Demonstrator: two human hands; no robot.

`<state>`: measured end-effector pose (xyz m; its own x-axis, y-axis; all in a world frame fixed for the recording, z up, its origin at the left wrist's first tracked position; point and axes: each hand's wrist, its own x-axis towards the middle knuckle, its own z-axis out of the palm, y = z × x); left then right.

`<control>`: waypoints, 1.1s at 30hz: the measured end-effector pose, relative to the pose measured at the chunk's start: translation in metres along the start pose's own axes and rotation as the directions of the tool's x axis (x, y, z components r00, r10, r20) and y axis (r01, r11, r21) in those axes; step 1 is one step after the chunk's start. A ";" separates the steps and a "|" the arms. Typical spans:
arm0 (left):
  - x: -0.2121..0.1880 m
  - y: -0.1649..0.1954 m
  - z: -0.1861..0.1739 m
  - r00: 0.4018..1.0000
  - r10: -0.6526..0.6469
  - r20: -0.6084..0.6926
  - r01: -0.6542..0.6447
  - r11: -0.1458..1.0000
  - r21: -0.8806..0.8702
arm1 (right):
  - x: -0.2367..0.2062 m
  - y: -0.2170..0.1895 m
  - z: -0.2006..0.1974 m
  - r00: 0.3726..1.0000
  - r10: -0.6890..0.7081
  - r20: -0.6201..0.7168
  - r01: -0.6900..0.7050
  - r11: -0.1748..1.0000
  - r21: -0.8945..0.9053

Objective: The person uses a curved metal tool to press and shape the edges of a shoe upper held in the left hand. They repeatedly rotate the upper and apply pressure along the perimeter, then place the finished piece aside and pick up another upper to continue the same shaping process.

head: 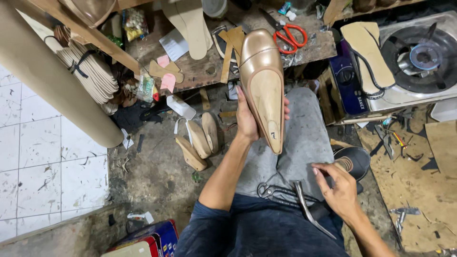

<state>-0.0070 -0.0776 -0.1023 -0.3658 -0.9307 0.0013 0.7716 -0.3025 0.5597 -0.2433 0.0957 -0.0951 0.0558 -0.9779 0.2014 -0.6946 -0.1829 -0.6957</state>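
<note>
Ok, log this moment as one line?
left hand: holds gold shoe on last, sole up | right hand: on pincers on lap | bench: scissors

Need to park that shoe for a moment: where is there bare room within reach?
Bare floor lies left of the left hand, between the wooden lasts and the tiled patch. The lap is free above the pincers. The workbench is crowded.

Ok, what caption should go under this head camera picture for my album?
Left hand holds up a gold shoe on its wooden last; right hand rests on metal pincers in the lap, above a cluttered workbench.
</note>
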 end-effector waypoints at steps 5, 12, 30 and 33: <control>-0.017 0.004 0.031 0.996 0.048 0.075 -0.034 0.983 -0.182 | 0.021 -0.014 -0.002 0.995 -0.047 -0.090 0.048 0.999 0.012; -0.051 -0.014 0.055 0.986 -0.169 0.010 0.157 0.891 -0.427 | 0.070 -0.067 -0.017 0.795 -0.526 -0.300 0.555 0.832 0.011; -0.065 0.032 0.081 0.868 0.322 0.377 -0.449 0.187 0.874 | 0.117 -0.097 -0.031 0.992 -0.109 -0.058 0.124 0.891 0.437; -0.059 0.023 0.091 0.900 0.320 0.297 -0.402 0.343 0.849 | 0.120 -0.095 -0.022 0.994 -0.107 -0.023 0.103 0.841 0.532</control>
<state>-0.0153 -0.0106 -0.0138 -0.2364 -0.8730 0.4265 -0.0303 0.4454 0.8948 -0.1867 -0.0019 0.0104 0.1128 -0.9502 0.2906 -0.1968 -0.3080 -0.9308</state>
